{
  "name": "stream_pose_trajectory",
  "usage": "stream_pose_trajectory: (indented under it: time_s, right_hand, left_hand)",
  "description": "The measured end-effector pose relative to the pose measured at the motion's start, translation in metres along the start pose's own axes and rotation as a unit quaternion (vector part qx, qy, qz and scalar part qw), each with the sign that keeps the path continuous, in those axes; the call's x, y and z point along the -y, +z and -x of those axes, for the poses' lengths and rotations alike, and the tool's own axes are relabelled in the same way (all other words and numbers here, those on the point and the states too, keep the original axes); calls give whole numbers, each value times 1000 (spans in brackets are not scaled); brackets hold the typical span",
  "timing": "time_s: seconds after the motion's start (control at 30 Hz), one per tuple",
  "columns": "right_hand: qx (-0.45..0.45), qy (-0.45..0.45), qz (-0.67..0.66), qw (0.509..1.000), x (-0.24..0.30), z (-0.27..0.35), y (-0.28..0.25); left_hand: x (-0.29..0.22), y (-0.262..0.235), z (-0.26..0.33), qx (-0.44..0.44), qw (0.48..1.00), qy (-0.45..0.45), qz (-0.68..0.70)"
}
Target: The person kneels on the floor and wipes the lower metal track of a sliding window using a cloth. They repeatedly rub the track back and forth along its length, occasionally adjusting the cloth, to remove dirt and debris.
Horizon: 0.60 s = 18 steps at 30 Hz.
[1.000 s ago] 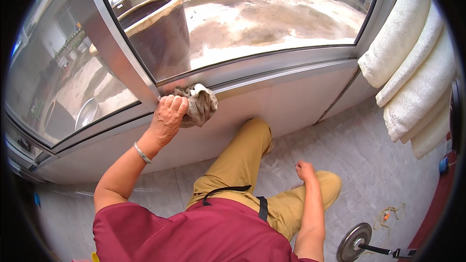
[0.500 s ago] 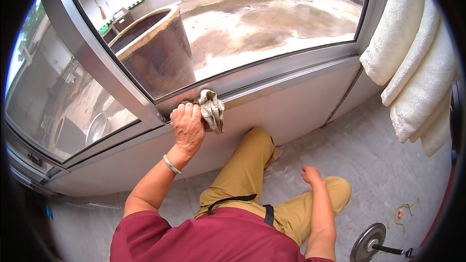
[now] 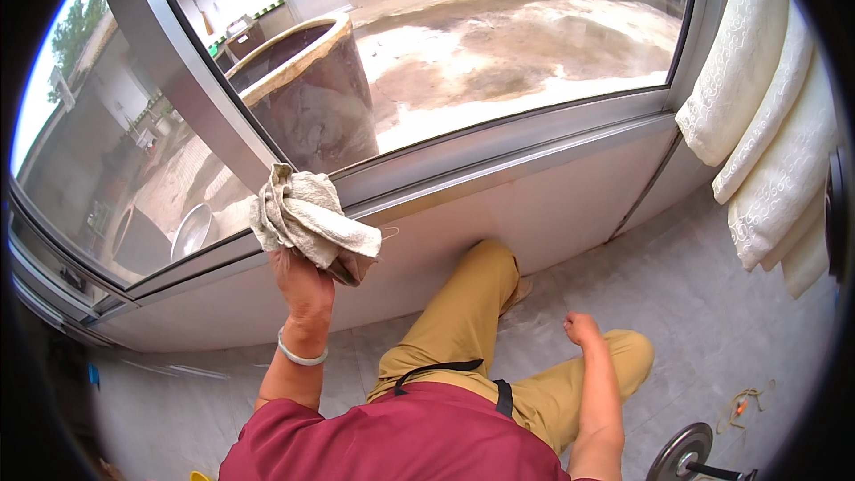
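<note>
A bunched, greyish-white cloth (image 3: 307,218) is in my left hand (image 3: 303,285), its folds covering most of my fingers. It is in front of the lower corner where the upright metal post (image 3: 191,80) meets the bottom rail (image 3: 499,144) of the window frame; I cannot tell whether it touches the metal. A loose thread sticks out from the cloth's right side. On my left wrist sits a pale bangle (image 3: 301,352). My right hand (image 3: 581,328) is curled closed by my right knee, with nothing visible in it.
Cream patterned curtains (image 3: 757,116) hang at the right. A round dark weight plate on a bar (image 3: 681,454) lies on the grey tiled floor (image 3: 570,276) at lower right, near a thin cord (image 3: 739,408). Behind the glass stands a large brown vat (image 3: 316,107).
My left hand has moved left and turned over, lifting the cloth so that it now covers the fingers. The right hand stays curled near the knee. The view has shifted slightly.
</note>
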State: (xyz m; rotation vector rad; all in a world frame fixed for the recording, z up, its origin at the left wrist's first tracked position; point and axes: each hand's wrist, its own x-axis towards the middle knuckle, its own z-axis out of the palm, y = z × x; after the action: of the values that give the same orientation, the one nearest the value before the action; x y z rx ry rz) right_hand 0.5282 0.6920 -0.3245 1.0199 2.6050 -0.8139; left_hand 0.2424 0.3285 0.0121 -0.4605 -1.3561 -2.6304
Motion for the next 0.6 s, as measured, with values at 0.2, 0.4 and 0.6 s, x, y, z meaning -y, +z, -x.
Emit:
stream_pose_trajectory:
  time_s: [0.2, 0.4, 0.6]
  right_hand:
    - [31, 29, 6, 999, -1, -1, -6]
    - [17, 3, 16, 1000, 6, 3, -9]
    - [39, 5, 15, 999, 17, 14, -18]
  left_hand:
    - [-11, -27, -53, 37, 683, 509, -522]
    - [34, -5, -45, 244, 448, 456, -729]
    - [28, 9, -50, 341, 402, 409, -745]
